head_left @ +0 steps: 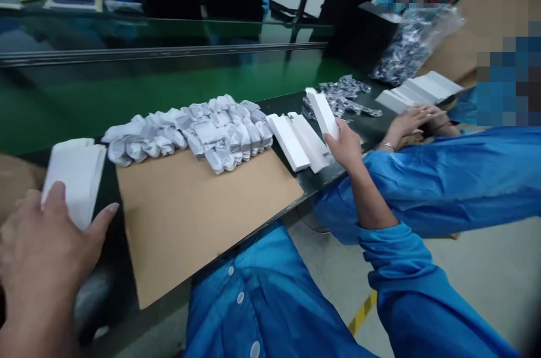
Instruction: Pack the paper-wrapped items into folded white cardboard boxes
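Note:
My right hand (346,146) grips the lower end of a narrow white box (323,113), tilted above the bench. Two more white boxes lie just left of it, a closed-looking one (288,142) and a flatter one (310,141). At the far left, my left hand (51,245) is open, thumb spread away from the fingers, over the near end of a stack of flat white cartons (76,172). Whether its fingers touch the stack is hard to tell. Between my hands, several small white wrapped packets (220,129) lie in rows along the back of a brown cardboard sheet (203,206).
Clear-wrapped small parts (342,96) lie on the dark bench behind the boxes. At right, a co-worker's hands (409,121) are close to more white boxes (418,90). A plastic bag (414,42) stands behind. Beyond runs a green conveyor belt (169,82).

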### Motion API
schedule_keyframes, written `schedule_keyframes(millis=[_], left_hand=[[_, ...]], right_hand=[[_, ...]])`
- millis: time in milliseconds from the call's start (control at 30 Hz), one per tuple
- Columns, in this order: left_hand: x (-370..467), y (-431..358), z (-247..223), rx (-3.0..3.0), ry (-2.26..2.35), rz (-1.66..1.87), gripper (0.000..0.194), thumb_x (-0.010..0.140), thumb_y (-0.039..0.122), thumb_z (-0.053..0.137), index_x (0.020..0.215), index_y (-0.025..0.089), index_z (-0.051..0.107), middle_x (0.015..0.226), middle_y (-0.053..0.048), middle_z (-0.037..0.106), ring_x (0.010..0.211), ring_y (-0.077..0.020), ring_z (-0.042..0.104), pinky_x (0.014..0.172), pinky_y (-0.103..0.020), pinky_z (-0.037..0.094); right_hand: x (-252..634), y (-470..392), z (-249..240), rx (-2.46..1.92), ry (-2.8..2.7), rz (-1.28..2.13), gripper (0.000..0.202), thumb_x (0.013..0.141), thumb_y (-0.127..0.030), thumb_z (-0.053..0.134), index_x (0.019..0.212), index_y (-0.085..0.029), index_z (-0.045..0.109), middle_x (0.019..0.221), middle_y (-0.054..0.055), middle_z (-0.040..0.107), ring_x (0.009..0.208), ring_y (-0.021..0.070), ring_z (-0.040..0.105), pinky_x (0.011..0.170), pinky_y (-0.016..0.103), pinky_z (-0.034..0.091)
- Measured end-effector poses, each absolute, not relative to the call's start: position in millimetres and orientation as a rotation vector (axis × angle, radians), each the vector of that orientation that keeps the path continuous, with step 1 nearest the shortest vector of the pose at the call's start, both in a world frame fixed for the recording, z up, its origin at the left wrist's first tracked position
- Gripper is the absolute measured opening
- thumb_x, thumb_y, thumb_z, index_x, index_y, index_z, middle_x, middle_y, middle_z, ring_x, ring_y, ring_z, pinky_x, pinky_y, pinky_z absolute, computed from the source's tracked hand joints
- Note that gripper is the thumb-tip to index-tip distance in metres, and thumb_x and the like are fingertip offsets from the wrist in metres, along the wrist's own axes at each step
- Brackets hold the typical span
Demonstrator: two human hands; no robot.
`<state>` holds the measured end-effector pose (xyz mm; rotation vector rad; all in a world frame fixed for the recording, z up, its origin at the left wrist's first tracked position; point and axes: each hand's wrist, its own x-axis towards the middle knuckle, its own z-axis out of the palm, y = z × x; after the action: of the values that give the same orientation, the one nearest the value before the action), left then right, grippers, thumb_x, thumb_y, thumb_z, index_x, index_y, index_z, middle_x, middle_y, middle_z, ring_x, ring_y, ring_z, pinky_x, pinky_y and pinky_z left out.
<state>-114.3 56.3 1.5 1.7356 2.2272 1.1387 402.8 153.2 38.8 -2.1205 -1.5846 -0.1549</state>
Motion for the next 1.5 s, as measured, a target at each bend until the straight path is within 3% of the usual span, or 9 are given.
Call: schedule_keyframes(millis=[167, 267, 467, 600, 833, 933, 1033, 1133, 1500], left_hand=[[-141, 43, -14, 1.828, 2.533, 0.656, 0.039, 0.091, 0.05, 0.054, 0.106, 0.016, 0.066, 0.129, -0.019, 0.065, 0.121, -0.0464, 0.059, 0.093, -0.066, 0.05], [-142, 39, -13, 1.835, 2.645, 0.603, 0.035, 0.095, 0.043, 0.049, 0.109, 0.016, 0.067, 0.126, -0.018, 0.068, 0.106, -0.0352, 0.069, 0.085, -0.052, 0.056], [-128, 25, -6, 1.797, 2.832, 0.795, 0.043, 0.1, 0.042, 0.039, 0.114, 0.015, 0.07, 0.096, -0.015, 0.077, 0.077, -0.0283, 0.073, 0.067, -0.042, 0.056], [-70, 1, -14, 1.982, 2.71, 1.019, 0.037, 0.099, 0.032, 0.044, 0.124, 0.014, 0.065, 0.106, -0.019, 0.076, 0.091, -0.0305, 0.074, 0.077, -0.044, 0.058], [-38, -47, 22, 1.746, 2.109, 1.723, 0.076, 0.088, 0.051, 0.064, 0.153, 0.03, 0.032, 0.15, -0.011, 0.052, 0.141, -0.0324, 0.046, 0.109, -0.055, 0.047], [-59, -35, 33, 1.429, 1.909, 1.341, 0.057, 0.079, 0.053, 0.073, 0.126, 0.023, 0.063, 0.111, -0.008, 0.075, 0.105, -0.0294, 0.07, 0.082, -0.039, 0.061], [-62, -20, 27, 1.093, 1.812, 1.307, 0.032, 0.078, 0.048, 0.074, 0.088, 0.018, 0.071, 0.077, -0.002, 0.073, 0.07, -0.0187, 0.069, 0.059, -0.026, 0.056], [-57, -15, 20, 0.839, 1.55, 1.368, 0.033, 0.076, 0.049, 0.073, 0.083, 0.017, 0.069, 0.072, -0.002, 0.071, 0.063, -0.0174, 0.067, 0.053, -0.027, 0.056], [-65, -16, 29, 1.498, 1.718, 1.037, 0.018, 0.077, 0.031, 0.072, 0.09, 0.019, 0.077, 0.085, -0.003, 0.078, 0.071, -0.0163, 0.072, 0.06, -0.023, 0.057]], right_hand=[[367, 160, 30, -2.003, -1.615, -0.147, 0.056, 0.083, -0.032, 0.068, 0.128, 0.001, 0.063, 0.126, 0.035, 0.062, 0.124, 0.042, 0.057, 0.104, 0.055, 0.041], [313, 126, 35, -1.56, -1.622, -0.323, 0.046, 0.083, -0.031, 0.069, 0.126, -0.013, 0.066, 0.115, 0.024, 0.07, 0.107, 0.0335, 0.068, 0.097, 0.051, 0.048], [147, 44, 24, -0.893, -1.966, 1.256, 0.042, 0.093, -0.036, 0.061, 0.133, -0.021, 0.059, 0.119, 0.012, 0.07, 0.101, 0.02, 0.069, 0.089, 0.039, 0.058], [69, 58, 11, -0.855, -1.521, 1.786, 0.07, 0.089, -0.044, 0.064, 0.147, -0.013, 0.04, 0.141, 0.02, 0.055, 0.114, 0.0211, 0.065, 0.095, 0.036, 0.055], [146, 111, 33, -0.644, -2.239, 1.802, 0.021, 0.084, -0.03, 0.07, 0.095, -0.013, 0.069, 0.092, 0.003, 0.072, 0.078, 0.0161, 0.065, 0.064, 0.023, 0.051], [179, 108, 46, -0.495, -2.738, 1.605, 0.022, 0.088, -0.034, 0.068, 0.1, -0.015, 0.07, 0.091, 0.002, 0.072, 0.076, 0.0154, 0.065, 0.062, 0.023, 0.049], [183, 84, 46, -0.803, -2.817, 0.734, 0.051, 0.089, -0.041, 0.068, 0.13, -0.014, 0.059, 0.109, 0.013, 0.071, 0.092, 0.026, 0.067, 0.076, 0.035, 0.054], [180, 62, 39, -0.776, -2.743, 0.104, 0.072, 0.089, -0.045, 0.066, 0.145, -0.005, 0.043, 0.121, 0.023, 0.064, 0.106, 0.0347, 0.062, 0.086, 0.048, 0.052], [191, 61, 31, -0.55, -2.778, -0.094, 0.051, 0.096, -0.028, 0.05, 0.141, -0.003, 0.048, 0.127, 0.023, 0.063, 0.108, 0.033, 0.061, 0.086, 0.046, 0.05]])
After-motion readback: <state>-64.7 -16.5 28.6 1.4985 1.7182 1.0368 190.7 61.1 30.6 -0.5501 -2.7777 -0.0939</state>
